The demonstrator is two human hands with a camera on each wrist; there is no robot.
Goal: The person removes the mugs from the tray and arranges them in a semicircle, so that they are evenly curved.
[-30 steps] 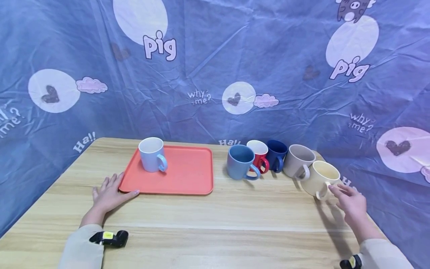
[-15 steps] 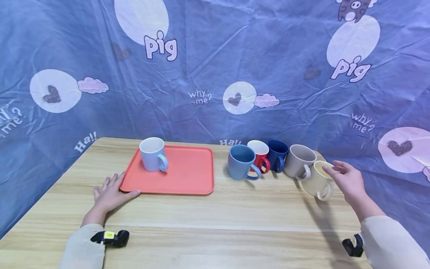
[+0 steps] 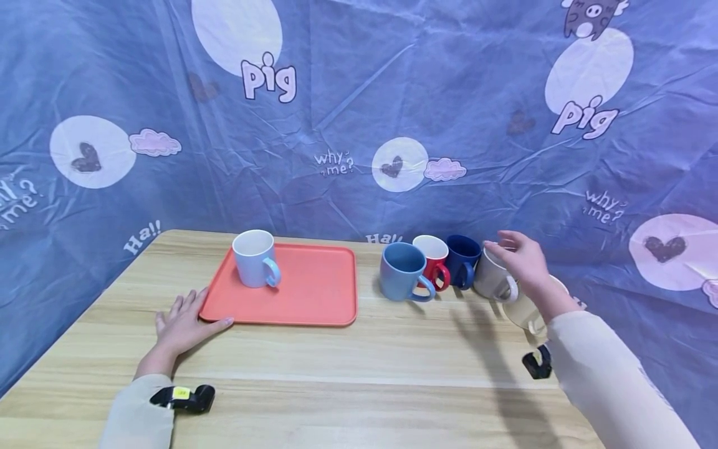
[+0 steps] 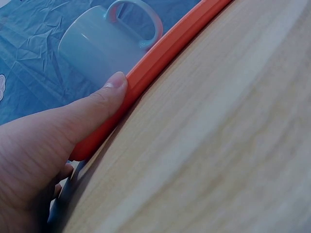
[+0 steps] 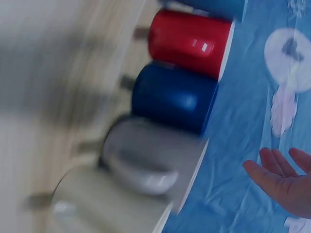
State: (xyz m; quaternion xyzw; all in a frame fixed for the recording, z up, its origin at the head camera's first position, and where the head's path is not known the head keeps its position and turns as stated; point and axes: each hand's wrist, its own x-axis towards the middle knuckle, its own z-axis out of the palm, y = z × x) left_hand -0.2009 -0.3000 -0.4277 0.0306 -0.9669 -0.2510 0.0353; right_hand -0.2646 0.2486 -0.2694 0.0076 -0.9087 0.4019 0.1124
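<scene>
My left hand (image 3: 182, 324) lies at the near left corner of an orange-red tray (image 3: 314, 299), its fingers spread. The thumb (image 4: 114, 85) touches the tray's front rim in the left wrist view. A light blue mug (image 3: 252, 262) stands upright on the tray's left part. My right hand (image 3: 521, 259) is raised over the grey mug (image 3: 487, 274), overlapping its rim in the head view, with nothing held. Beside it, partly behind the wrist, stands a cream mug (image 3: 518, 312). Leftward in the row come a dark blue mug (image 3: 461, 259), a red mug (image 3: 430, 269) and a grey-blue mug (image 3: 395, 277).
The mugs and tray share a light wooden table (image 3: 314, 386). A blue printed cloth (image 3: 348, 112) hangs right behind its back edge and along both sides. Each sleeve carries a black wrist mount, such as the left one (image 3: 185, 398).
My right hand has moved left and away from me, from beside the cream mug's handle, over its rim, to above the grey mug. The left hand, tray and mugs stay put.
</scene>
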